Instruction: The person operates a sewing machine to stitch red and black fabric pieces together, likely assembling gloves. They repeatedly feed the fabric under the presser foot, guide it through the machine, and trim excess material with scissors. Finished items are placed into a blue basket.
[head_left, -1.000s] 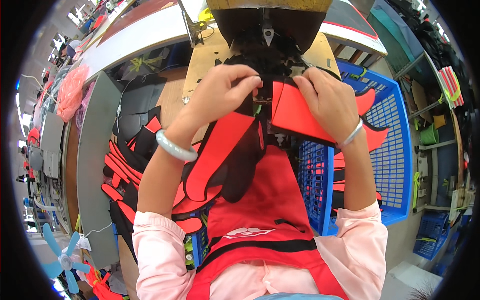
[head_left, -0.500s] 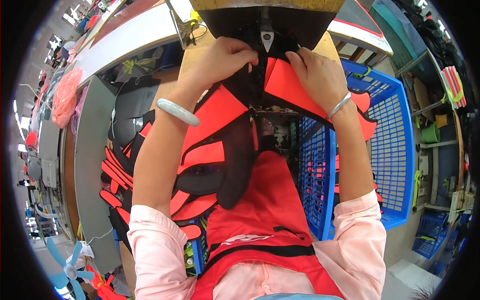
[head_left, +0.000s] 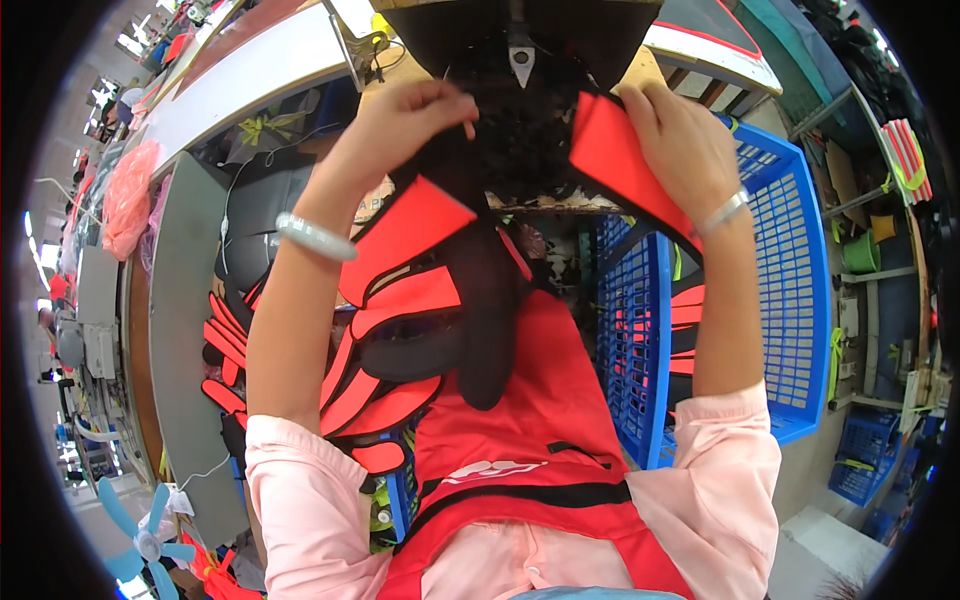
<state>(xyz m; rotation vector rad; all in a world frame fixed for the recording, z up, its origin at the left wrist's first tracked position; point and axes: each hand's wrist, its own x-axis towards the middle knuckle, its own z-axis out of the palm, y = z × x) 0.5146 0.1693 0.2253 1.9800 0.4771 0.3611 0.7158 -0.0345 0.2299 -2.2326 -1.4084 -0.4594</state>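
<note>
Pinched between the fingers of my right hand is a red fabric piece with black edging, right of the dark machine's pointed metal part. On the other side, my left hand has its fingers closed at the top of a black and red fabric piece; its exact grip is partly hidden. This piece hangs beside a long black padded strip that reaches down over my red apron. More red and black cut pieces lie heaped below my left forearm.
A blue plastic basket with red pieces inside stands at my right. A grey panel rises at the left, with a small blue fan near its foot. White-topped tables run behind.
My hands have moved apart, the left one leftward and the right one rightward. The red piece in my right hand has moved away from the machine's pointed part.
</note>
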